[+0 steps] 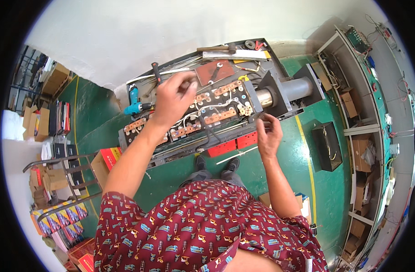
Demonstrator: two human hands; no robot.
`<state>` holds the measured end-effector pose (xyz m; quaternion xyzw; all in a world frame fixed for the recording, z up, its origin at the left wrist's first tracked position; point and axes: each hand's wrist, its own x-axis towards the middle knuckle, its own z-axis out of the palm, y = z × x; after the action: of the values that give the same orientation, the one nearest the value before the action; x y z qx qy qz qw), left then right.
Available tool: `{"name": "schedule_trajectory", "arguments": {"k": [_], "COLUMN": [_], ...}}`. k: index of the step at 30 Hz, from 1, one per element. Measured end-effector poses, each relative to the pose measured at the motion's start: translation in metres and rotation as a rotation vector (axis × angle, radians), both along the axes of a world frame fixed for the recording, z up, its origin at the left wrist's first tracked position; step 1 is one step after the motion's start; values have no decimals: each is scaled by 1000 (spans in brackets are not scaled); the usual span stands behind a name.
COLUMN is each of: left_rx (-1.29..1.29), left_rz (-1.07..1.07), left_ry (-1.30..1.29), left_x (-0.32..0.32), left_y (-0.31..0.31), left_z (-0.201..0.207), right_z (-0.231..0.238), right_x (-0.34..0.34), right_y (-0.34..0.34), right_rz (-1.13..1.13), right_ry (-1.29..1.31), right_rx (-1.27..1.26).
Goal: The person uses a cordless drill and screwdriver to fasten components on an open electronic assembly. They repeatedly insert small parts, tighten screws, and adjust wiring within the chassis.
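Across the workbench lies a long electrical assembly with copper bars (220,116), bolt terminals and white and black wires. My left hand (172,100) is raised over its left-middle part, fingers curled and thumb pressed to them; whatever they hold is hidden. Beside the assembly's right end is my right hand (269,138), its thumb and fingertips brought together near a cluster of brass terminals (245,110). Something small and dark may be at those fingertips, too small to name. A teal cordless drill (135,108) rests left of my left hand. Behind the assembly, a wrench (215,72) lies on a reddish-brown sheet (203,72).
A grey metal cylinder between square plates (297,89) juts out right. A hammer (216,48) and a black-and-red handle (156,71) lie at the back. Red bins (223,148) sit below the front edge. A black box (327,147) stands on the floor by shelving (361,130).
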<state>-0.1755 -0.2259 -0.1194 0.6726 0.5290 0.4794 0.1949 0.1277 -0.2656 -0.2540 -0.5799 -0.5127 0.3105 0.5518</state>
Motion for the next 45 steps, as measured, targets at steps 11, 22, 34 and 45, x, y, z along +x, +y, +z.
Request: {"name": "schedule_trajectory", "arguments": {"k": [11, 22, 34, 45], "left_rx": [-544, -1267, -938, -533], "left_rz": [119, 51, 193, 991], "left_ry": [236, 410, 60, -109], "left_x": [-79, -197, -172, -194], "left_y": [-254, -427, -332, -328], "left_z": [-155, -324, -310, -258], "right_z": [-156, -200, -147, -173], "right_x": [104, 146, 46, 119], "right_y": [-170, -213, -177, -159], "right_rz": [431, 346, 408, 490], "right_ry": [-436, -7, -63, -242], "right_rx": [-938, -1146, -1073, -1134]}}
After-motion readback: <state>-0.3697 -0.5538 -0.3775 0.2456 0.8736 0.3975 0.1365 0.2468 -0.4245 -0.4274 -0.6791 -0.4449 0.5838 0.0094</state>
